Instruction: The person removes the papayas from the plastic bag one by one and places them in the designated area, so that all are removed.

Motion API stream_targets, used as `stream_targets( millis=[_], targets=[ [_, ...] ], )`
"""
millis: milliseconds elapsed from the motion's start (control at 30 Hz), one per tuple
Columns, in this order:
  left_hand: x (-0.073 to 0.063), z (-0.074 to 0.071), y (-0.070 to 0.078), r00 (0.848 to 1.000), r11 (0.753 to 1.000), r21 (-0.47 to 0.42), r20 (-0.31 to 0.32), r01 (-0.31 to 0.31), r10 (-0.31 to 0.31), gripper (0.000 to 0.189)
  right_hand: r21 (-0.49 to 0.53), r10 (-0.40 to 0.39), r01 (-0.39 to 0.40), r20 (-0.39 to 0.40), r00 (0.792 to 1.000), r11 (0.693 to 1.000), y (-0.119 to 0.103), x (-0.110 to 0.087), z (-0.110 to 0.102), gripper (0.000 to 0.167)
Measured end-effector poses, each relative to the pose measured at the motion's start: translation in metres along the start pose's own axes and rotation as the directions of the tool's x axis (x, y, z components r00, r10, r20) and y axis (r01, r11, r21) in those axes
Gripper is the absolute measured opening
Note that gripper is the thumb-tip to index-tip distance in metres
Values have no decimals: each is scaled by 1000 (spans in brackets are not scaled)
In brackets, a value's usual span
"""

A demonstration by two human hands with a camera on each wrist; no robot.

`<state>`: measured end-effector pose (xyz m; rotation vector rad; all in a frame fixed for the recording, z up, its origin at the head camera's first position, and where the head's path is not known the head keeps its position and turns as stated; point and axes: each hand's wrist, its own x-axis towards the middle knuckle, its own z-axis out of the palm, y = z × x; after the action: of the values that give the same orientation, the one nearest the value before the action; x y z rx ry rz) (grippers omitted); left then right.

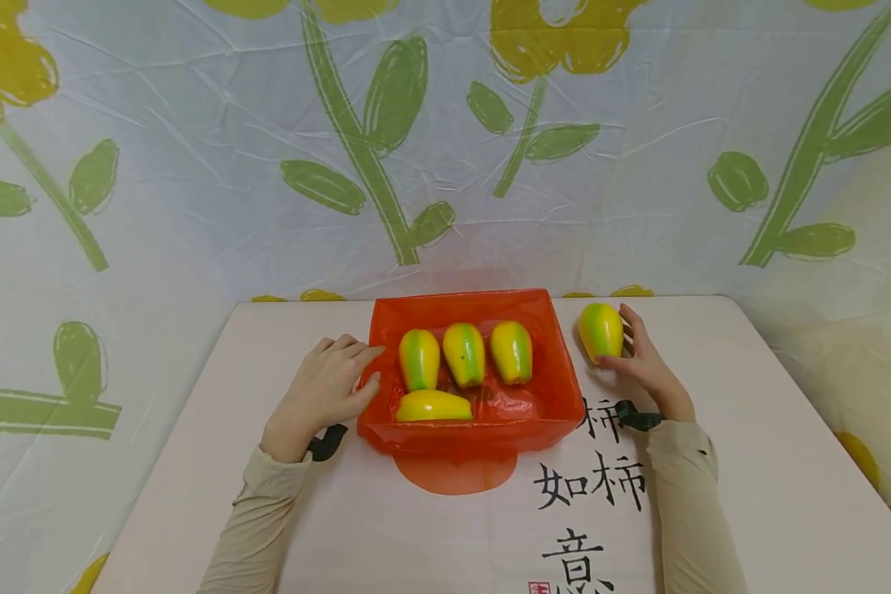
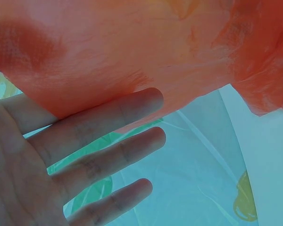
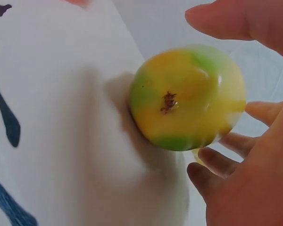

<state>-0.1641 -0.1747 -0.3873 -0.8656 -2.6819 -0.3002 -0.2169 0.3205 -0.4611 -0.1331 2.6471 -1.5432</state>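
My left hand (image 1: 330, 392) is at the left rim of a red plastic container (image 1: 564, 396), fingertips overlapping its wall. In the left wrist view, three fingers (image 2: 127, 148) extend straight beside the red plastic, and part of the hand is hidden behind it. Inside lie several yellow-and-green papayas (image 1: 419, 360), three side by side and one crosswise in front. Right of the container, another papaya (image 1: 600, 332) rests on the table. My right hand (image 1: 649, 363) is spread around its right side; in the right wrist view the thumb (image 3: 240, 21) stands apart from this papaya (image 3: 188, 99).
A pale table (image 1: 327, 528) carries black brush-written characters (image 1: 590, 483) and a small red seal print. A rounded red flap (image 1: 456, 472) hangs in front of the container. Behind the table hangs a white cloth (image 1: 230, 165) with printed yellow flowers and green leaves.
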Motion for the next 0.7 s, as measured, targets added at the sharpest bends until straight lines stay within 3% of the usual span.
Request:
stream_targets(
  millis=[100, 333, 700],
  targets=[
    [0, 0, 0, 1000, 1000, -2, -2, 0, 0, 37, 10, -5, 5, 9, 1000, 1000, -12, -5, -1, 108],
    [0, -1, 1, 1000, 1000, -5, -2, 4, -4, 37, -26, -45, 44, -28, 999, 999, -5, -2, -5, 105],
    [0, -1, 0, 1000, 1000, 1, -9, -4, 4, 37, -48, -140, 137, -66, 988, 989, -20, -6, -12, 98]
  ],
)
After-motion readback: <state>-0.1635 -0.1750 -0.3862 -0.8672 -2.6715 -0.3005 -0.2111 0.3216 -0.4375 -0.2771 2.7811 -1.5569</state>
